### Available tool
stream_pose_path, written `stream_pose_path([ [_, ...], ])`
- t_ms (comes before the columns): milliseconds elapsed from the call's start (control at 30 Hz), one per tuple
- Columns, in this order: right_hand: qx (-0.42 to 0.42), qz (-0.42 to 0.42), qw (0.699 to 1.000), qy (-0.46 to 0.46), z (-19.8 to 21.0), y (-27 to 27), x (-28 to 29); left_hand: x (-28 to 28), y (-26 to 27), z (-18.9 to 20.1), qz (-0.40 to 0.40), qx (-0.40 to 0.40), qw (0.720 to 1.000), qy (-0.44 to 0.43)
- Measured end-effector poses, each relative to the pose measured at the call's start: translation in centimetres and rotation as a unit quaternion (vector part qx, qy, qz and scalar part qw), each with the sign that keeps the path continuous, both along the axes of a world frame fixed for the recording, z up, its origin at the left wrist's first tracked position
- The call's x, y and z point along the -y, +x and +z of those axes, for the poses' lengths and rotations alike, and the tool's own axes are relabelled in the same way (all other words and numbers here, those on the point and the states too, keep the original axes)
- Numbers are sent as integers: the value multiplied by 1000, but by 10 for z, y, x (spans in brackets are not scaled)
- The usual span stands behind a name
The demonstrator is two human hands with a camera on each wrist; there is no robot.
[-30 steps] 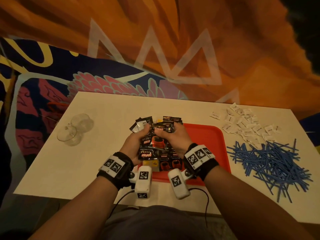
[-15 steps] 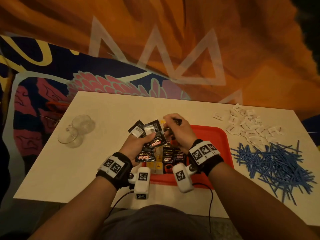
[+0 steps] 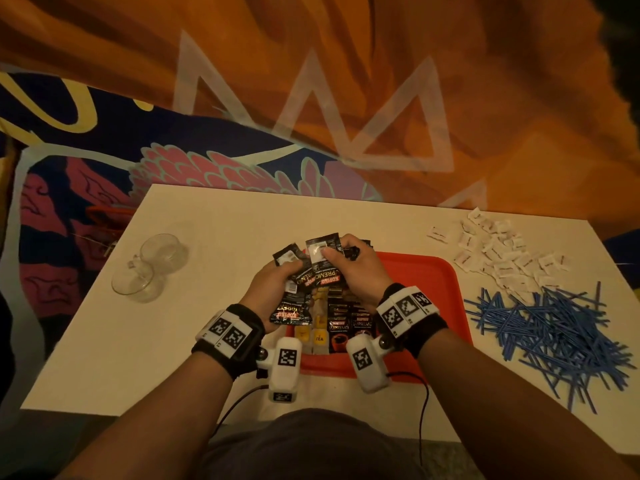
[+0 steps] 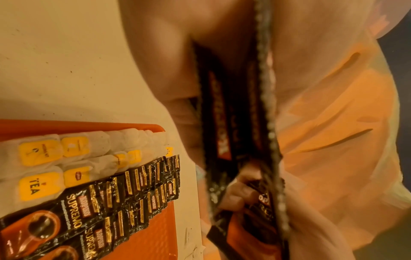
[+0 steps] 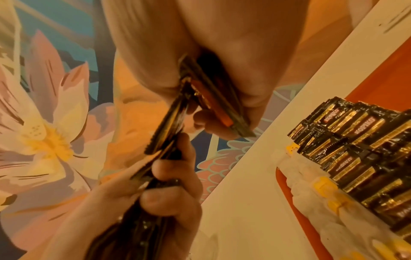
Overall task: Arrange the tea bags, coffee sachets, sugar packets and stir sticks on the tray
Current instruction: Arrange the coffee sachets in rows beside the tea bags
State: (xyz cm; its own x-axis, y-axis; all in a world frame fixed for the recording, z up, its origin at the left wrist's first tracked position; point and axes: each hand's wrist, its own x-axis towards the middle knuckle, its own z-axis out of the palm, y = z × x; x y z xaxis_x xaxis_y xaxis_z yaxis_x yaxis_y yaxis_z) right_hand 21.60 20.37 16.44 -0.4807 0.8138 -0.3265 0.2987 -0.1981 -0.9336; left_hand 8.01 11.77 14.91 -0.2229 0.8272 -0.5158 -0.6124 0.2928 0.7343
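On the red plastic tray (image 3: 440, 289): tea bags (image 4: 37, 186), some black coffee sachets (image 4: 124, 198) laid; both hands' fingers grip more sachets; white sugar packets (image 3: 498, 258), blue stir sticks (image 3: 550, 323) wait right on bench.

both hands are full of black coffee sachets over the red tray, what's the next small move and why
Probably the right hand should draw one black coffee sachet from the bunch the left hand grips and lay it onto the coffee rows beside the yellow-tagged tea bags on the red plastic tray, since both hands hold sachets above it.

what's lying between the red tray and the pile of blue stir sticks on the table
Nothing. In the head view, bare tabletop separates the red tray from the blue stir sticks.
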Motion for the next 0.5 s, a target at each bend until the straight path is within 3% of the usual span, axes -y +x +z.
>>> stream_pose_path([
  [133, -49, -23, 997, -48, 1, 2, -5, -1, -2, -6, -30, -86, 995, 31],
  [267, -64, 40, 992, -101, -1, 5, -8, -3, -2, -8, -26, -104, 993, 37],
  [367, -70, 28, 988, -135, -1, 7, -9, -3, -1, -8, -37, -99, 994, 29],
  [433, -75, -10, 993, -96, -1, 7, -10, -4, 0, -6, -48, -118, 992, 3],
  [500, -50, -25, 998, 43, 0, 5, -12, -5, -1, -3, -53, -117, 991, -37],
])
